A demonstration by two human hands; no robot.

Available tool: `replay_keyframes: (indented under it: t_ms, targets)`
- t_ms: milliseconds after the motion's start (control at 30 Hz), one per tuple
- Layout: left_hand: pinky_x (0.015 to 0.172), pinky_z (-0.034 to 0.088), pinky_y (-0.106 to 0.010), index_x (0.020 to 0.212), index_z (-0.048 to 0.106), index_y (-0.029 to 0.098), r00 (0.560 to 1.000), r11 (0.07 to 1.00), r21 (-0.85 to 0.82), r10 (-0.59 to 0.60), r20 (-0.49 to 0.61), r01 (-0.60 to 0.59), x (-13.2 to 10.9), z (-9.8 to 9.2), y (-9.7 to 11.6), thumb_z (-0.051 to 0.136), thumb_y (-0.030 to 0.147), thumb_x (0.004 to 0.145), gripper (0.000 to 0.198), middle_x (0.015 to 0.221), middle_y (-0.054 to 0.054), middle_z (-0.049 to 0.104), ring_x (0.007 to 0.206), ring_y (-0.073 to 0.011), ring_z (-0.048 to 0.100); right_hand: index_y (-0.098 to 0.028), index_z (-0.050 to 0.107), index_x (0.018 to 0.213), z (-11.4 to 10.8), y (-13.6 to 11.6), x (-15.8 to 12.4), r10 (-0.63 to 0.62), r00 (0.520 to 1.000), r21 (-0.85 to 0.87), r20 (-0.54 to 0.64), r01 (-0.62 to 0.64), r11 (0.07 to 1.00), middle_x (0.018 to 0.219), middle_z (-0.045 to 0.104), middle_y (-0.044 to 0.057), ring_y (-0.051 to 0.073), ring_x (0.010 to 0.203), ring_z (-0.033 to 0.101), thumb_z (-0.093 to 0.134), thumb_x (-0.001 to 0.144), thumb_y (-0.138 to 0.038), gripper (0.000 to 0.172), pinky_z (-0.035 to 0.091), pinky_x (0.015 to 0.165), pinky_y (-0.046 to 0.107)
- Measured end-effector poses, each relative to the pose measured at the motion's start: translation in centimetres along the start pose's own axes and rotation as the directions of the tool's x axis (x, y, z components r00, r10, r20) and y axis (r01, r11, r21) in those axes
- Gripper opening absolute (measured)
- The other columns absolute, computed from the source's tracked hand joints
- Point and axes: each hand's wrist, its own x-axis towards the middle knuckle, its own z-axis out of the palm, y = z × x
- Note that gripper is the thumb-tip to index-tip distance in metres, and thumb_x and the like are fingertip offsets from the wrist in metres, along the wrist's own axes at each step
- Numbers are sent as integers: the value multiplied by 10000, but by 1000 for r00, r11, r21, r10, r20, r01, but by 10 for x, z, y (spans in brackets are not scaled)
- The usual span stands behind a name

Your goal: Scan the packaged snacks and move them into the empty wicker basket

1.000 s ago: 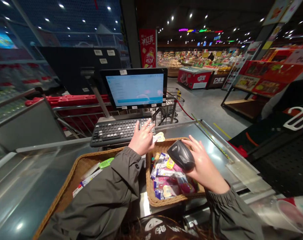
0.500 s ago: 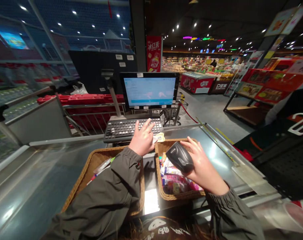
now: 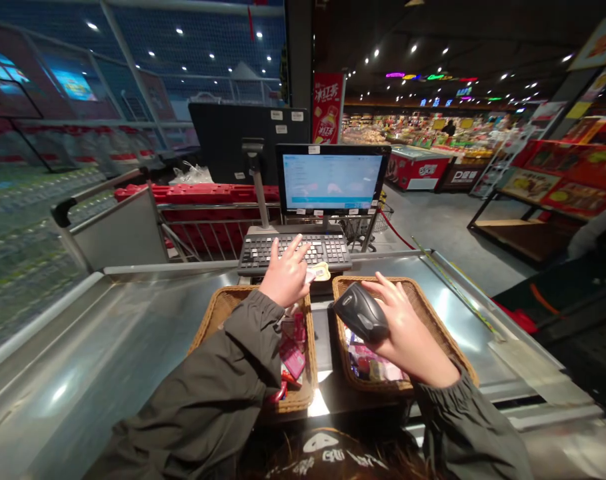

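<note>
My right hand is wrapped round a black handheld barcode scanner, above the right wicker basket. Small wrapped snacks lie in that basket, partly hidden by the hand. My left hand is at the near edge of the black keyboard, fingers spread toward the keys; whether a fingertip presses one I cannot tell. At its thumb side it holds a small yellow-and-white packet. Beneath my left forearm is the left wicker basket, with pink and red packets inside.
A lit monitor stands behind the keyboard, with a dark screen back to its left. The metal counter runs to both sides. A metal cart stands at left, red-boxed shelves at right.
My view has turned left, so the counter, baskets and monitor appear farther right. Both hands keep their grip, with the left now over the keyboard's left half.
</note>
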Motion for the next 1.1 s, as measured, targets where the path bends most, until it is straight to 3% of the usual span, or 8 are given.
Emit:
replay_keyframes:
  t_ms: [167,833,967,1100]
  targets:
    - [1171,57,-699,853,731,152,999,1000,9,-28,14,28,-10,-7,-8,645,237,737,168,1467,-154,495,1436,-399,304,-170,624,1187,8,-7,4,-13,1000,8,4,13,1000,1434,498,162,391,1464,249,637,769,-277,432,212,1146,687]
    - [1163,104,-698,846,725,172,997,994,81,-71,-25,73,-27,-12,-31,594,246,771,169,1449,-136,520,1431,-367,326,-183,596,1225,16,-23,8,-53,999,9,4,53,999,1440,485,154,372,1465,252,614,757,-228,471,196,1160,679]
    - [1161,85,-704,842,728,159,997,994,76,-78,9,77,-32,-10,-34,596,270,773,186,1456,-149,509,1432,-376,320,-183,600,1214,17,-23,8,-51,999,12,8,51,999,1425,500,158,381,1457,267,614,761,-232,456,220,1147,683]
    - [1164,78,-697,823,733,149,992,997,66,-57,112,50,-45,-9,-39,608,301,768,204,1417,-161,544,1430,-374,318,-179,594,1216,16,-22,7,-58,998,16,12,58,998,1427,499,162,386,1454,271,629,755,-251,468,215,1146,687]
